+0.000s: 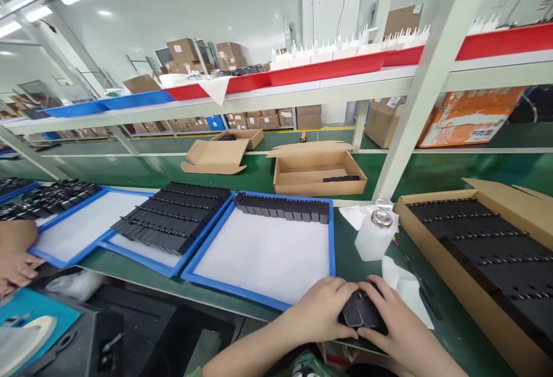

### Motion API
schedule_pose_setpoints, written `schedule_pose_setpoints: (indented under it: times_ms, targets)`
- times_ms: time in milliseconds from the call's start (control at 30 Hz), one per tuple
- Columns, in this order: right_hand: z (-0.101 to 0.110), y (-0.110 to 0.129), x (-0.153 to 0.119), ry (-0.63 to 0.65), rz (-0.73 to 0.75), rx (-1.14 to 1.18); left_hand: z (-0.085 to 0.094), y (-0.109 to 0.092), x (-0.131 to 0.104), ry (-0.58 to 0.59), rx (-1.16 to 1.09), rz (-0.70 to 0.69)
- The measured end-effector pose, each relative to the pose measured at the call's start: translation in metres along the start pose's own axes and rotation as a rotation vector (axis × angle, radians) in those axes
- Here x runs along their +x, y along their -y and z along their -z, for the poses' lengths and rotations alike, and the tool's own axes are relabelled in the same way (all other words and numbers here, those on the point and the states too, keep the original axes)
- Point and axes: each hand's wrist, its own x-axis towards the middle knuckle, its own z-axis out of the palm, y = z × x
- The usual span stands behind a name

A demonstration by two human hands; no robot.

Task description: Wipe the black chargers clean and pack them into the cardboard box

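Low at the front edge of the bench, my left hand (322,310) and my right hand (400,322) close from both sides around small black plastic blocks (362,310). At least two of these blocks lie side by side between my fingers; the fingers hide the rest. Just beyond my left hand is a blue-rimmed tray (259,296) with a white lining, and a row of similar black blocks (283,208) stands along its far side. Near my right hand lie a crumpled white cloth (406,287) and a white pump bottle (375,236) with a metal top.
An open carton (436,267) with rows of black blocks stands at right. Leftward are a tray full of black blocks (173,215) and another person's hand (17,267). Open cardboard boxes (319,184) sit behind the trays. A shelf with red bins (324,71) and a slanted post (421,100) rise beyond.
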Motion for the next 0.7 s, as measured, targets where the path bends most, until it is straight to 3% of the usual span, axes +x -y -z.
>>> schedule_pose_setpoints:
  times_ms: [333, 433, 533, 600, 700]
  targets:
    - [-0.009, -0.014, 0.002, 0.010, -0.016, -0.007, -0.013, 0.010, -0.002, -0.049, -0.047, -0.055]
    - [-0.017, -0.023, 0.002, -0.001, -0.013, 0.006, -0.005, 0.006, -0.009, -0.064, -0.050, -0.092]
    - [-0.022, -0.029, 0.001, -0.025, 0.001, 0.020, 0.030, 0.008, -0.010, -0.112, -0.006, -0.109]
    - [-0.022, -0.027, 0.000, -0.044, 0.001, 0.031, 0.071, 0.020, 0.003, -0.185, 0.057, -0.044]
    - [-0.015, -0.018, -0.004, -0.027, -0.026, 0.049, 0.143, 0.055, 0.049, -0.306, 0.186, 0.132]
